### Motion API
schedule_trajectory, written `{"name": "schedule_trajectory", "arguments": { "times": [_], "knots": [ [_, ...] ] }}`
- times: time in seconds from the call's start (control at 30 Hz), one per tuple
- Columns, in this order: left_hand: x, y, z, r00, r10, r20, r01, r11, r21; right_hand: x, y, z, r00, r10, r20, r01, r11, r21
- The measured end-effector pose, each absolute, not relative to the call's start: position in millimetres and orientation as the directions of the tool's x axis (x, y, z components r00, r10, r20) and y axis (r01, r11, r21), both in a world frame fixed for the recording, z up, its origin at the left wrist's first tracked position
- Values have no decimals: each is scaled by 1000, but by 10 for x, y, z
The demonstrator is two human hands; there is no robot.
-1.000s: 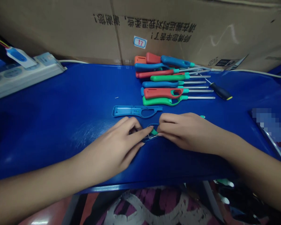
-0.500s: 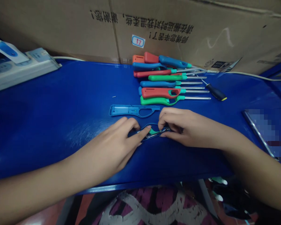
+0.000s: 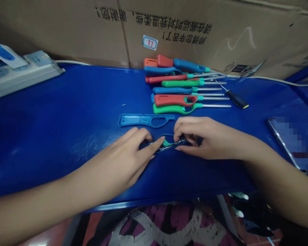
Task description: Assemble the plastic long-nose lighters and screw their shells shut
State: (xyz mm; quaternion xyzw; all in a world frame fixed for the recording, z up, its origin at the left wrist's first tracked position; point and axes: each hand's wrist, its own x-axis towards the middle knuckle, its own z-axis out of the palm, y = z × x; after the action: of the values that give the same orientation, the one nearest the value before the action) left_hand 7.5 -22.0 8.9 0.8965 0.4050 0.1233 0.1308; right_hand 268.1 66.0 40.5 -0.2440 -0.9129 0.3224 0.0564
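Note:
A blue lighter half-shell (image 3: 162, 149) with a green trigger (image 3: 166, 143) and thin metal parts inside lies low on the blue table between my hands. My left hand (image 3: 129, 155) grips its left part, thumb near the trigger, and covers the handle end. With fingers pinched, my right hand (image 3: 199, 138) holds the shell's right end, where a dark and metallic piece shows. Just beyond my fingers rests a second, empty blue half-shell (image 3: 136, 120), its inside facing up.
Several red, blue and green lighters (image 3: 176, 100) are piled behind, beside a black screwdriver (image 3: 236, 99). A small pin (image 3: 123, 105) lies left of them. Cardboard box (image 3: 79, 37) at the back, power strip (image 3: 45, 73) at left, phone (image 3: 292, 147) at right.
The view has shifted slightly. Both hands stay on the shell with nearly the same grip; the right fingertips have moved very little at its right end.

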Motion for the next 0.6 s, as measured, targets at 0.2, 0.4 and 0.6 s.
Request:
{"name": "schedule_trajectory", "arguments": {
  "times": [0.2,0.4,0.6],
  "knots": [
    [76,-226,87,635,761,134,682,-633,366,2705,686,370,-882,470,-47,396,680,-617],
    [76,-228,88,636,759,136,682,-636,362,2713,679,382,-885,466,-18,387,712,-587],
    [74,-221,84,640,755,139,679,-641,358,2710,667,402,-895,445,-26,381,735,-561]
  ]
}}
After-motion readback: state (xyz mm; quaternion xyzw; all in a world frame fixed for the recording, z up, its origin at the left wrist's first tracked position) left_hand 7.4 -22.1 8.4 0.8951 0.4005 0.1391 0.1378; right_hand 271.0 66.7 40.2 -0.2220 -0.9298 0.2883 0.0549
